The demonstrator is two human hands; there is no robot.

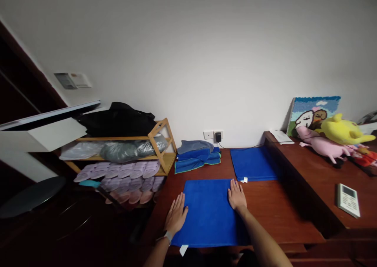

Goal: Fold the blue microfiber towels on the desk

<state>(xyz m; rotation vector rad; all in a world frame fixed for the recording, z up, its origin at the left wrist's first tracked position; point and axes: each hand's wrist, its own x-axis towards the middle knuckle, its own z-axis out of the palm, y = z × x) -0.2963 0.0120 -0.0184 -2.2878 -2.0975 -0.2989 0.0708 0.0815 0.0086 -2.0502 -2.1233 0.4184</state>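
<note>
Head view: one spread blue cloth (209, 220) lies on the bench (273, 208); the left hand (176, 214) and the right hand (237, 196) rest flat along its left and right edges, fingers straight, nearly together, gripping nothing. Beyond its far right corner lies a second blue cloth (253, 164); beyond its far left corner, one stack of cloths (196, 157), number uncertain. Left of it, one wooden rack (168, 162) holds one black bag (120, 119), plastic-wrapped bundles (118, 152) and rows of slippers (112, 170).

front cloth (210, 212): on table (273, 204) | second cloth (253, 164): behind, right | cloth pile (197, 157): behind, left | rack (168, 163): table's left
</note>
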